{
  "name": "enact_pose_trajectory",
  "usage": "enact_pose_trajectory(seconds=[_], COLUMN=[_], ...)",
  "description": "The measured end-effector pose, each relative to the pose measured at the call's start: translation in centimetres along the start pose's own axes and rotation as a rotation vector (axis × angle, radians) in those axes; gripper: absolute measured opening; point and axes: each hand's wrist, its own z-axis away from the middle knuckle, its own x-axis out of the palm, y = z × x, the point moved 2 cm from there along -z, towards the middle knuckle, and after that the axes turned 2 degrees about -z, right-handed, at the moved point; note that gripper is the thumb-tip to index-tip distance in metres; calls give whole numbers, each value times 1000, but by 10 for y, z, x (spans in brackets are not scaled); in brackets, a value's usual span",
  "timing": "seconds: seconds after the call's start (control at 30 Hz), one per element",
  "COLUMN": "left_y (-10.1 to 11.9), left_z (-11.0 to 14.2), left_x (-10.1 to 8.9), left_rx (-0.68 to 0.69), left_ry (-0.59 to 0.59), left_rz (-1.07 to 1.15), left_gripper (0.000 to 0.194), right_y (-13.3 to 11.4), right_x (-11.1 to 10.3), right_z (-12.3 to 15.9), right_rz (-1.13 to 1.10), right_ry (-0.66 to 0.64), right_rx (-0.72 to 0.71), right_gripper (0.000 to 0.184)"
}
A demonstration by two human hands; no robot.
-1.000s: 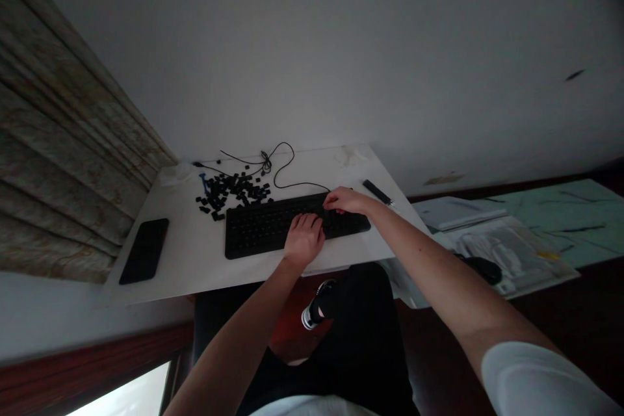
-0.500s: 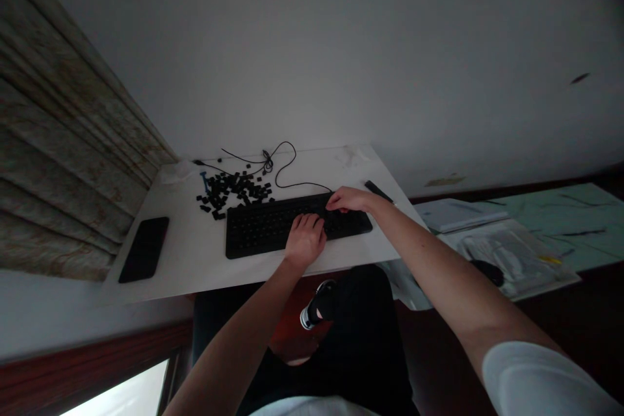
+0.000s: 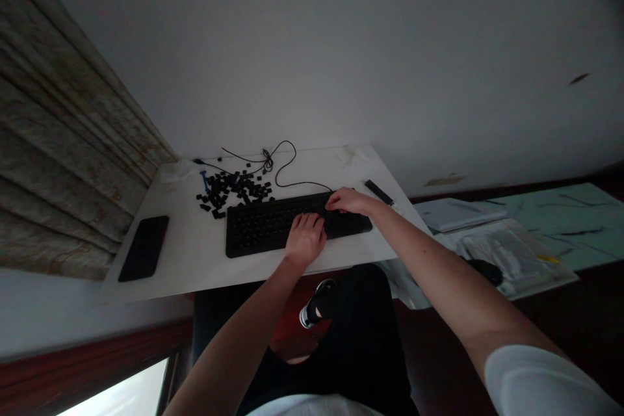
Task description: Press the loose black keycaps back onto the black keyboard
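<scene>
A black keyboard [image 3: 258,229] lies on the white table, its surface dark and partly covered by both hands. My left hand [image 3: 306,237] rests on the middle of the keyboard, fingers stretched over it and holding nothing I can see. Over the right part, near the back edge, my right hand [image 3: 348,200] has its thumb and fingertips pinched together. Whatever sits in that pinch, if anything, is too small to make out. Beyond the keyboard's left half spreads a pile of loose black keycaps [image 3: 237,188], with a small blue tool [image 3: 204,181] at its left side.
A black phone [image 3: 144,248] lies at the table's left. The keyboard's cable [image 3: 295,155] loops along the back. A dark, narrow object [image 3: 379,192] is right of my right hand. Papers [image 3: 461,214] and plastic wrapping [image 3: 509,253] lie on a lower surface to the right.
Both hands stay in nearly the same place on the keyboard. The view shifts very slightly; nothing else visibly moves.
</scene>
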Motion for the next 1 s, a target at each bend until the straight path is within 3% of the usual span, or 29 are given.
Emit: enact_pose_trajectory(seconds=[0.47, 0.8, 1.0], left_y=[-1, 1, 3], left_z=[0, -1, -1], left_x=[2, 1, 4], left_rx=[-6, 4, 34], left_ry=[-6, -15, -33], left_rz=[-3, -28, -61], left_gripper=[22, 23, 40], right_y=[2, 13, 10], right_x=[0, 7, 6], right_z=[-3, -2, 2], right_rz=[24, 112, 173], right_ry=[21, 158, 126], right_rx=[15, -153, -192], right_gripper=[15, 15, 11])
